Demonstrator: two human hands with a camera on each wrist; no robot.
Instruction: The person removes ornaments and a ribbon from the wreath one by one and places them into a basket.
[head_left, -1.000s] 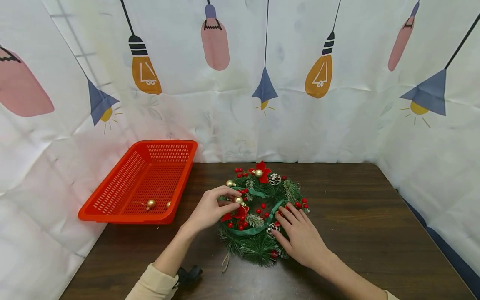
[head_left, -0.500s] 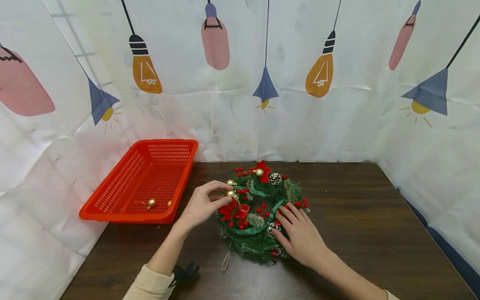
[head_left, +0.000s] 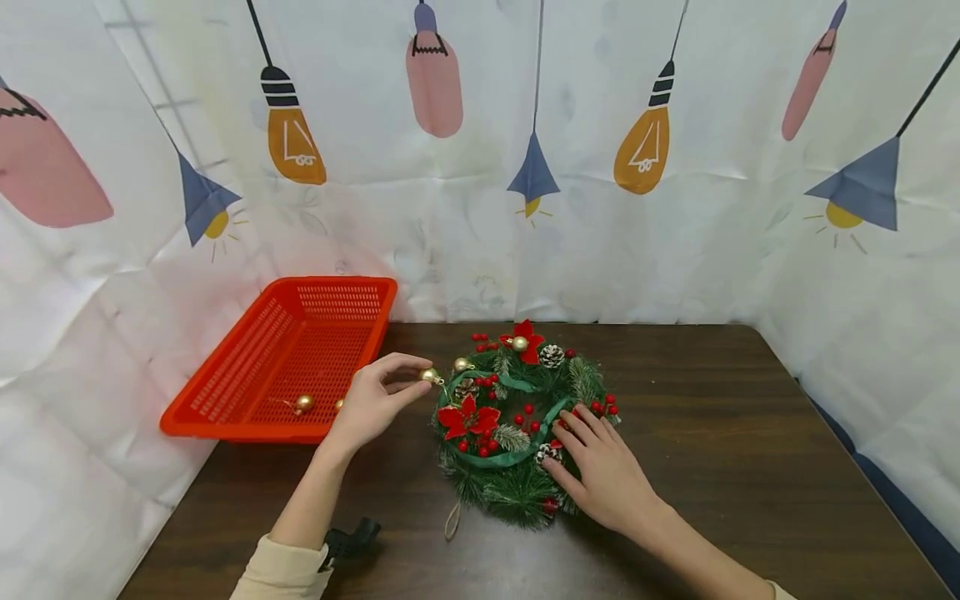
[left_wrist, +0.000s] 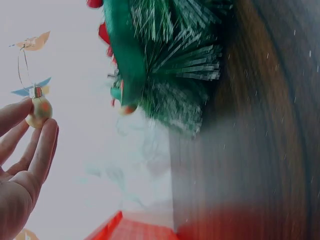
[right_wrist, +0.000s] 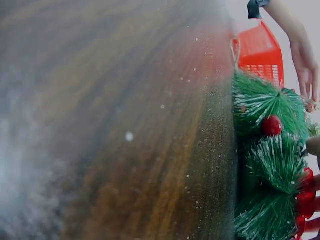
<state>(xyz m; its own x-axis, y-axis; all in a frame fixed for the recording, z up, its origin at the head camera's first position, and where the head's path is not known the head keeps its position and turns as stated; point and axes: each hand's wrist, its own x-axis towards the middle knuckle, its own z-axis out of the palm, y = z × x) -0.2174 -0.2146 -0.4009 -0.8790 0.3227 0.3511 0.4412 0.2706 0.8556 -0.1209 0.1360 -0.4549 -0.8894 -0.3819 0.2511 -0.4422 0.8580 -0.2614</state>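
Observation:
A green Christmas wreath (head_left: 517, 492) with red flowers, berries, pinecones and a green ribbon lies on the dark table. Just off its left side, my left hand (head_left: 375, 400) pinches a small gold ball ornament (head_left: 430, 376) between thumb and fingertips. In the left wrist view the gold ball ornament (left_wrist: 39, 112) shows a metal cap and a thin thread loop. My right hand (head_left: 600, 475) rests on the wreath's right side with its fingers spread. Other gold balls sit on the wreath, one on the red flower (head_left: 522, 342) at the top and one at the upper left.
An orange-red plastic basket (head_left: 217, 429) stands at the left, with a few gold balls (head_left: 304, 403) inside. A twine loop (head_left: 452, 522) sticks out from the wreath's lower left edge. Behind the wooden table (head_left: 697, 400) hangs a white printed curtain (head_left: 465, 242).
My left hand has moved left, away from the wreath toward the basket, carrying the gold ball ornament. My right hand has stayed in place on the wreath.

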